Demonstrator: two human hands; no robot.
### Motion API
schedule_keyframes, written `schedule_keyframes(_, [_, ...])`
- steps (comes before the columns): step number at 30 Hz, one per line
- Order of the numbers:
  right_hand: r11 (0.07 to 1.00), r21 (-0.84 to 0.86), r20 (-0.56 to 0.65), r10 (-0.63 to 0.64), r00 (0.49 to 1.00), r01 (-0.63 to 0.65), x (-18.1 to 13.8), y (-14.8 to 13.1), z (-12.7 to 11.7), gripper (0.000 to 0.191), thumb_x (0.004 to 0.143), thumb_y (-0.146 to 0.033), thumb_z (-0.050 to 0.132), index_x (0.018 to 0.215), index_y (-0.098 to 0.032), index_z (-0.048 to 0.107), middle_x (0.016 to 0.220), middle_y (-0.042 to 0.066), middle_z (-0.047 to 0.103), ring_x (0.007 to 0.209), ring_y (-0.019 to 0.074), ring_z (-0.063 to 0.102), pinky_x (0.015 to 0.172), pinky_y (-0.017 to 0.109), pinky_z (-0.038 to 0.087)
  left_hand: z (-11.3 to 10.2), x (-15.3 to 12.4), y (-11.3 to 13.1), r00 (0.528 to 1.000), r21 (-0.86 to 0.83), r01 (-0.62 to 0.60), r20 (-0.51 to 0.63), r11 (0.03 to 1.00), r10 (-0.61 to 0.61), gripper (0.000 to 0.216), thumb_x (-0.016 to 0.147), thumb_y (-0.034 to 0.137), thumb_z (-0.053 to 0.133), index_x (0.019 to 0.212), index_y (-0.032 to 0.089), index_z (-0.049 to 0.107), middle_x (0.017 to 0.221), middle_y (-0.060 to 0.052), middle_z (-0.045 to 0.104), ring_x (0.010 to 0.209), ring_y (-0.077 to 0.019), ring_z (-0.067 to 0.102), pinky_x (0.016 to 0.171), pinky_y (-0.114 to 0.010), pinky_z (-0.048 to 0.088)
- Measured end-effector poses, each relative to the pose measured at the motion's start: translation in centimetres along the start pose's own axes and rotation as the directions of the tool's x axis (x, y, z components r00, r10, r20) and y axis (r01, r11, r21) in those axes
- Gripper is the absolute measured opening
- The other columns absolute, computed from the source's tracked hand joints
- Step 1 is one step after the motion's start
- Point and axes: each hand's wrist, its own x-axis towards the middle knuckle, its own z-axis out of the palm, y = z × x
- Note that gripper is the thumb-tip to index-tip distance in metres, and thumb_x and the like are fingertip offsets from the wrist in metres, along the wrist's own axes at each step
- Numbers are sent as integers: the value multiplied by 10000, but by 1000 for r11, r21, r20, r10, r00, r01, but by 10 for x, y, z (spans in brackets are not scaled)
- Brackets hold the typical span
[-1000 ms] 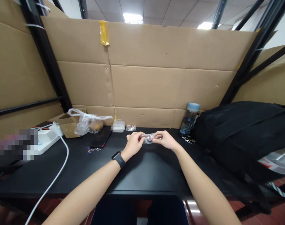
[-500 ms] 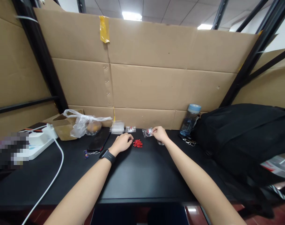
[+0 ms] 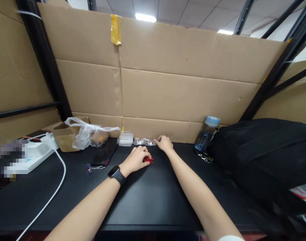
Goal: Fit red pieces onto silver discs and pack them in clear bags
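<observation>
1. The left hand (image 3: 137, 158) lies curled over a small heap of red pieces (image 3: 148, 159) on the black table (image 3: 153, 197); whether it pinches any, I cannot tell.
2. The right hand (image 3: 164, 143) touches a small clear packet (image 3: 151, 142) at the far edge, next to a second packet (image 3: 139, 141); a closed grasp I cannot confirm.
3. The red pieces look tiny, light and easy to scatter; I would pinch them with the fingertips.
4. A phone (image 3: 104, 154) and a keychain (image 3: 94, 167) lie left, a water bottle (image 3: 207, 134) and a black backpack (image 3: 263, 150) right; none is in the way.
</observation>
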Motion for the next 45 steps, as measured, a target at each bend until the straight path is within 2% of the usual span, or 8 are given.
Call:
schedule_keyframes(5, [995,-40,79,-92,993,96,-22,43,-38,253,768,-316,755,1003,-225,738,1056,118,725,1012,288,676,856,361,497,3,2,4,999,13,-31,21,999,31,56,876,273,695,896,273,748,985,-35,606,1014,-229,529,883,-357,368])
schedule_keyframes(11, [939,36,149,-343,927,342,-59,106,-57,628,714,-309,795,1306,-178,629,1320,158,617,1184,302,602,1035,401,445,14,4,11,999,129,-22,34,991,18,123,931,278,625,867,235,720,1008,-56,603,1016,-241,502,817,-366,342])
schedule_keyframes(16, [940,148,235,-336,912,308,-63,115,-60,614,715,-251,797,1300,-189,623,1146,98,711,902,209,679,865,327,515,19,1,28,997,209,-78,41,975,71,187,1000,253,502,889,207,645,1027,-69,635,1029,-248,491,807,-375,316])
schedule_keyframes(20, [923,219,223,-363,905,317,-60,117,-63,560,688,-277,826,1222,-211,671,1114,68,733,810,174,653,820,311,514,14,2,37,998,91,-53,-28,994,56,196,1034,259,437,946,220,608,998,-34,676,1019,-218,519,853,-366,307])
schedule_keyframes(25, [901,284,210,-393,895,329,-58,125,-67,551,688,-286,826,1214,-213,680,1140,71,740,796,171,633,819,323,514,6,5,32,993,-58,34,-108,998,-40,86,969,315,602,945,261,665,981,14,722,997,-200,574,863,-357,280])
schedule_keyframes(31, [852,396,37,-387,921,342,-60,109,-64,465,698,-232,779,1155,-207,703,1024,50,745,811,178,628,838,355,512,3,7,30,960,-156,158,-205,975,-189,113,912,309,683,1021,289,704,941,12,772,1020,-224,623,890,-386,279])
schedule_keyframes(36, [590,760,-2,-416,909,272,-81,61,-57,459,745,-272,768,1188,-248,653,1281,81,661,918,182,650,847,357,539,1,7,34,929,-264,216,-240,940,-281,92,900,344,678,933,305,755,970,13,776,1018,-238,652,975,-428,324])
schedule_keyframes(45, [387,899,-18,-436,900,205,-109,14,-30,502,716,-322,841,1177,-270,649,1266,71,663,1051,213,643,917,378,528,13,11,28,877,-417,49,-417,908,-239,112,873,328,692,887,247,768,1003,-41,666,970,-207,647,934,-350,484])
